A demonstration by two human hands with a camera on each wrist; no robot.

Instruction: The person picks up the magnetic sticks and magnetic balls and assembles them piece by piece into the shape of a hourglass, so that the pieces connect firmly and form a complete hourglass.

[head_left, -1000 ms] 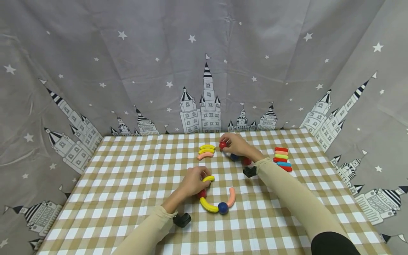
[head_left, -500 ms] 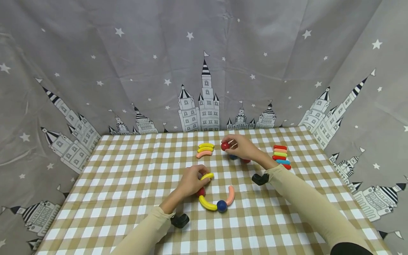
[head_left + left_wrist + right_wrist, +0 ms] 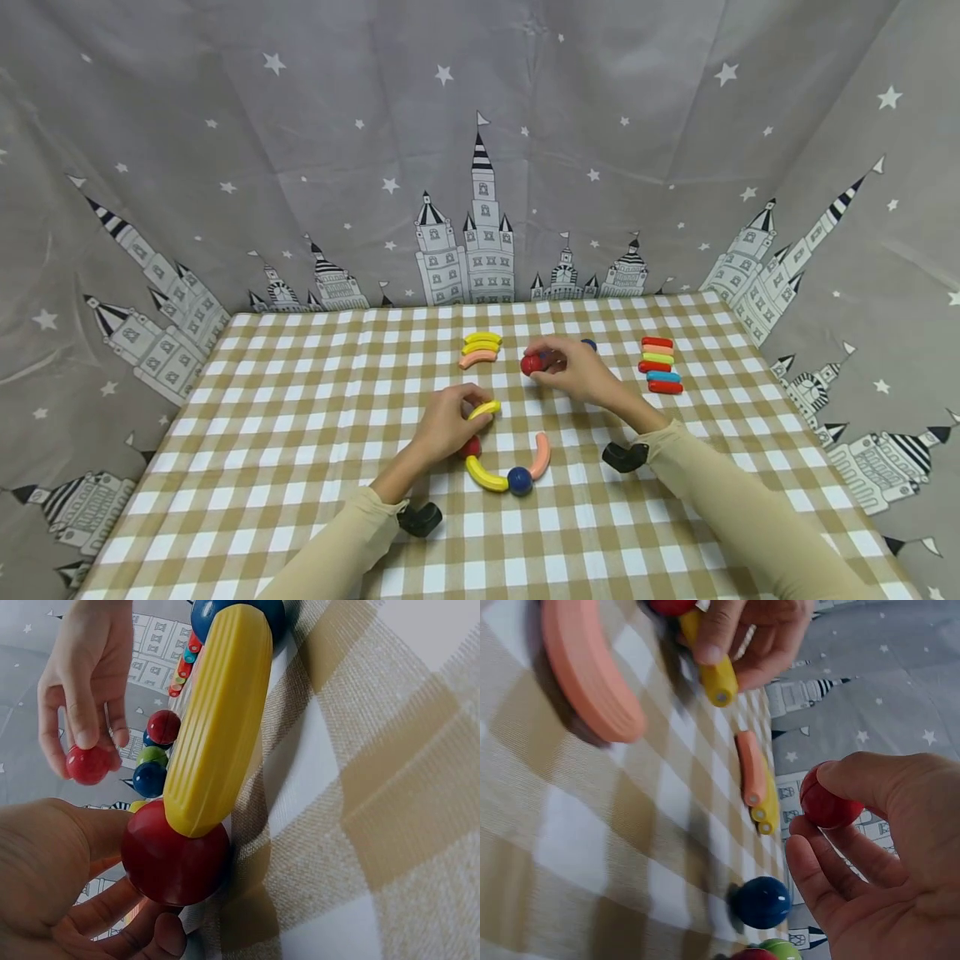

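Our right hand [image 3: 573, 372] brought its pinched red ball [image 3: 531, 365] nearer the yellow piece [image 3: 485, 409] our left hand [image 3: 447, 421] gripped, shortening the reach.

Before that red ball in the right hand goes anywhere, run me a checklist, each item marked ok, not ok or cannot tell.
1. Red ball pinched in the right hand: ok, thumb and fingers on it.
2. Left hand gripping the upper yellow piece: ok.
3. That piece's free end uncovered: ok, the right wrist view shows it bare.
4. Red ball touching that end: not ok, they are apart.
5. Blue ball touching both the lower yellow piece and pink piece: ok.
6. Firmness of those contacts: cannot tell.
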